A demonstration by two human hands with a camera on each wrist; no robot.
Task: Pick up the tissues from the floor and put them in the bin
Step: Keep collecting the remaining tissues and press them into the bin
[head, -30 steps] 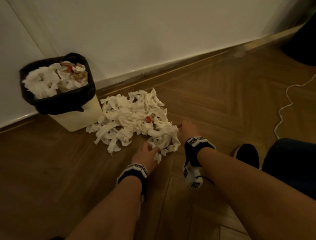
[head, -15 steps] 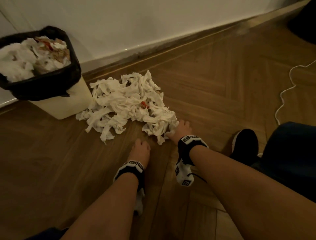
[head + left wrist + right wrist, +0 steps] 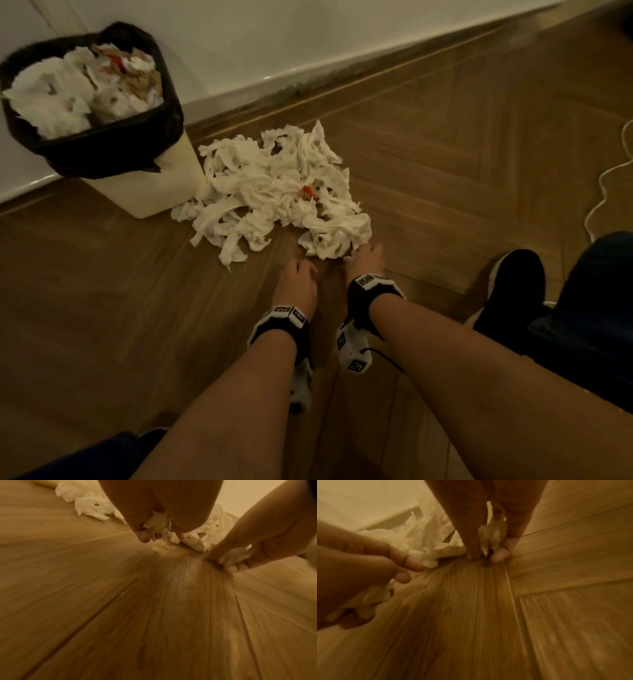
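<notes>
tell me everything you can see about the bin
The bin is a small cream container, plastic by the look of it, lined with a black bag folded over its rim. It stands upright on the wood floor against the white wall, filled to the top with crumpled tissues and brownish scraps. The tissue pile touches its right side. Neither hand touches it.

The tissues (image 3: pixel 274 192) are soft, crinkled white paper, torn into rough strips. The floor (image 3: pixel 462 144) is smooth, matt wood planking with visible grain. The bin (image 3: pixel 164 192) is smooth cream plastic, lined with a slightly glossy black plastic bag (image 3: pixel 113 154).
</notes>
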